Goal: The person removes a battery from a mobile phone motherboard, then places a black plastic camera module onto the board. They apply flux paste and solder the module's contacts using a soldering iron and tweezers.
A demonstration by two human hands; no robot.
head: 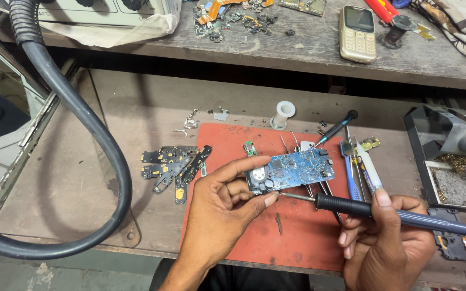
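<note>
Seemingly mid-job, the person holds a small blue circuit board (pixel 291 170) up over a red work mat (pixel 276 226), and the only view, from the head camera, looks straight down on it. The left hand (pixel 223 200) is closed on the board's left end, thumb under the lower edge and forefinger along the top, so the board sits tilted a little, its component side up. The right hand (pixel 385 237) is wrapped around the dark handle of a soldering iron (pixel 373 211), whose thin metal tip reaches leftward and ends just below the board's lower edge, right by the left thumb; whether tip and board actually touch cannot be told from here.

As for progress, the board is already bare and out of any casing, and the iron is brought up to it, so the work looks to be at the soldering stage itself (no fresh joint or wire can be made out, so how much of it is done stays unclear).

Around the hands lie the leavings and tools of the bench: a cluster of small black boards (pixel 173 166) just left of the mat, tweezers and a screwdriver (pixel 334 129) near the mat's upper right corner, a white spool (pixel 283 113) behind it, and an iron stand with brass wool (pixel 449 161) at the right. A beige keypad phone (pixel 357 33) rests on the shelf above, and a thick black hose (pixel 82 118) loops across the left.
</note>
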